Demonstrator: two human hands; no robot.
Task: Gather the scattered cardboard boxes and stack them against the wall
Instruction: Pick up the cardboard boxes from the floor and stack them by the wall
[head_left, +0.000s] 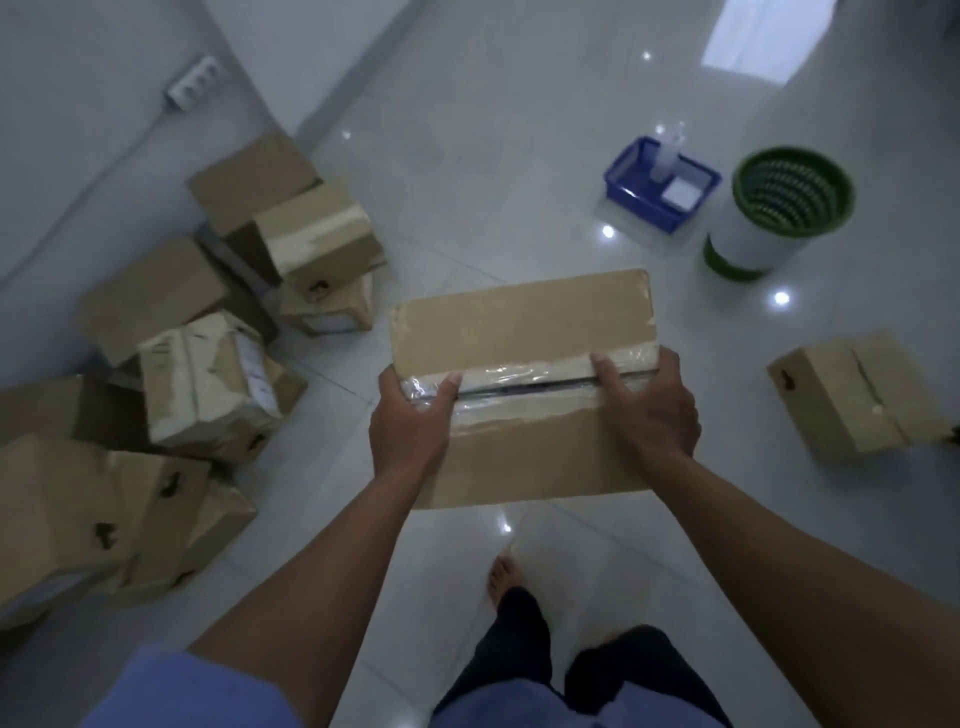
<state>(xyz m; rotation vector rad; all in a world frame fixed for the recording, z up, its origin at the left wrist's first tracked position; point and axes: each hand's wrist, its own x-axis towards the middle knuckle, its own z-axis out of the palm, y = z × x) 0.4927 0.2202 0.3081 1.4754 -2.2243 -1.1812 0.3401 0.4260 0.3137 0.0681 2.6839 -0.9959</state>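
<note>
I hold a flat brown cardboard box (524, 332) with a clear-taped top seam in the air above the floor, in the middle of the view. My left hand (410, 421) grips its left side and my right hand (649, 405) grips its right side, thumbs on the tape. A pile of several cardboard boxes (202, 374) lies along the white wall (78, 130) on the left, some crumpled and tilted. One more cardboard box (852, 400) lies alone on the floor at the right.
A green and white wastebasket (779, 208) and a blue plastic basket (660, 182) holding a bottle stand on the glossy tiled floor (493, 156) at the far right. A power strip (195, 83) hangs on the wall. My bare foot (504, 577) is below the box.
</note>
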